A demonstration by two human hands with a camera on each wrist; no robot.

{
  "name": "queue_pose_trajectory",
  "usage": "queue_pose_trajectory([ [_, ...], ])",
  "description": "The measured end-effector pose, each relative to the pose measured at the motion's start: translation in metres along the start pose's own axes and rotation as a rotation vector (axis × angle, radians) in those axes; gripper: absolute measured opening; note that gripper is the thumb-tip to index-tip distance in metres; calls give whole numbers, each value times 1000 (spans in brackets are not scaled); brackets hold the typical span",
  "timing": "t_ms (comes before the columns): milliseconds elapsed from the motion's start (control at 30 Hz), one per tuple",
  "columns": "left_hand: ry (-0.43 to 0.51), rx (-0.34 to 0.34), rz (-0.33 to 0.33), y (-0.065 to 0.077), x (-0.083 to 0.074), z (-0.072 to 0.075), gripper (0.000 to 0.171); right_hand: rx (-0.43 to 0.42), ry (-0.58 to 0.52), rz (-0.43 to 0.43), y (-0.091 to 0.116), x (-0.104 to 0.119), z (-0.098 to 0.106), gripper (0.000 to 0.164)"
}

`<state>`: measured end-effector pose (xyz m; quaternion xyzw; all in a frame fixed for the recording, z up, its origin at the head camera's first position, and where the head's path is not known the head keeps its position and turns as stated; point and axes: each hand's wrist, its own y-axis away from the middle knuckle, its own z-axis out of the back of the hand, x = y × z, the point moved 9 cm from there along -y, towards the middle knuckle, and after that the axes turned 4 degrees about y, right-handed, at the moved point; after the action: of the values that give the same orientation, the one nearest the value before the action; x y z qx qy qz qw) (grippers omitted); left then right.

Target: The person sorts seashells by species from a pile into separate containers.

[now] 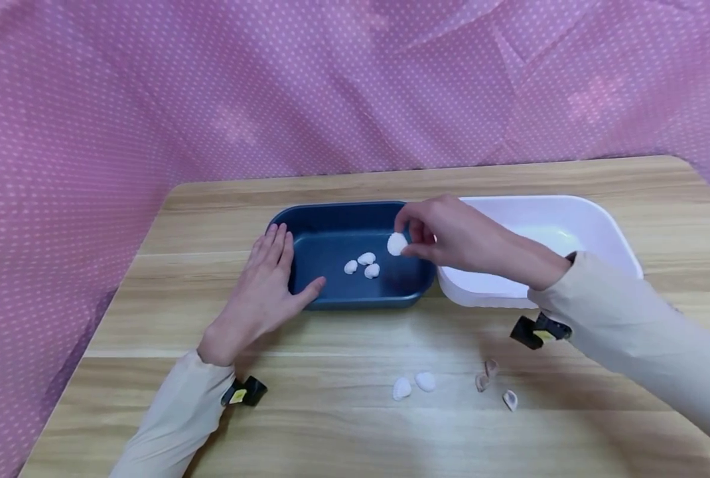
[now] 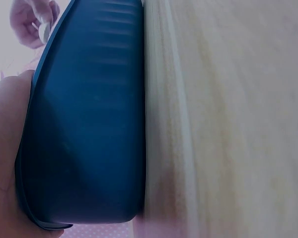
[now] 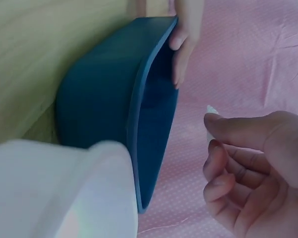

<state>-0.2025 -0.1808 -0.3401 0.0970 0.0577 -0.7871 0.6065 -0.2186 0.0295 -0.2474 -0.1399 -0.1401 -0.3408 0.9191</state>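
My right hand (image 1: 450, 232) pinches a white seashell (image 1: 397, 243) between thumb and fingers, above the right end of a dark blue tray (image 1: 363, 304). In the right wrist view the same shell (image 3: 209, 124) shows edge-on at the fingertips. Several white shells (image 1: 366, 259) lie on the tray's floor, near its middle. My left hand (image 1: 265, 285) rests on the tray's left rim with fingers straight and thumb spread along the near edge. From the left wrist view, the tray's outer wall (image 2: 89, 119) fills the middle, with the hand over its rim.
A white tray (image 1: 480, 299) stands right against the blue one, partly under my right forearm. Nearer on the wooden table (image 1: 307, 411) lie two white shells (image 1: 425, 381), two brownish shells (image 1: 482, 382) and a pale striped one (image 1: 510, 399). Pink dotted cloth (image 1: 331, 86) hangs behind.
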Motion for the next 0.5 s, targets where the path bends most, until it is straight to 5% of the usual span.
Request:
queue_pose_trajectory([
  [200, -1, 3, -5, -1, -2, -1, 99, 6, -20, -31, -11, -14, -3, 26],
  [500, 8, -2, 14, 1, 0, 1, 98, 99, -44, -151, -21, -29, -39, 27],
])
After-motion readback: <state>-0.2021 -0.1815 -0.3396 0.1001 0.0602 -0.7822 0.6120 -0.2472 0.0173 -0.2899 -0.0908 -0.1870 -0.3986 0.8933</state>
